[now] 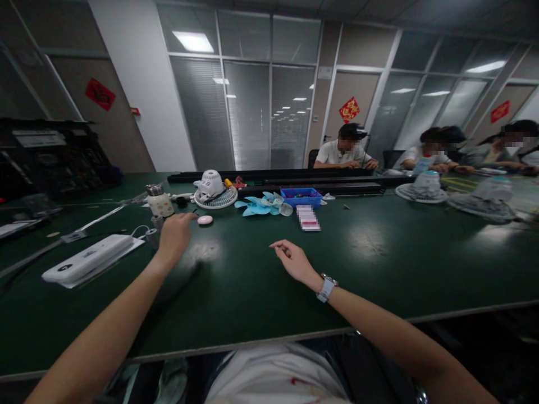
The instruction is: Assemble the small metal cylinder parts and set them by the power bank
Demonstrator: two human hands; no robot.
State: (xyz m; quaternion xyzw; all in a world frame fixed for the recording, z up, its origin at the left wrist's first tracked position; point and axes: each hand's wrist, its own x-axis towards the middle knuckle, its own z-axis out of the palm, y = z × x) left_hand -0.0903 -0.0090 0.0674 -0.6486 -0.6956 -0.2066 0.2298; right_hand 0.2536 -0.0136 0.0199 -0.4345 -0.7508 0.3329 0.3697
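Observation:
My left hand (176, 238) is over the left part of the green table (236, 292), its fingers curled and pointing away. A pink oval object (205, 220) lies just right of its fingertips, and a cream bottle (159, 202) stands beyond it. Whether anything is in these fingers is hidden. Nearer the middle, my right hand (292, 260), with a watch on the wrist, hovers or rests at the table with loosely bent fingers and nothing visible in them. Past it lie a phone-like card (308, 217), a blue tray (301, 196) and light blue fan blades (261, 205).
A white fan part (211, 188) sits behind the pink object. At the left are a white elongated device (90, 258) and an open black equipment case (54, 157). Long black bars (324, 188) lie across the back. People (345, 151) sit at the far side.

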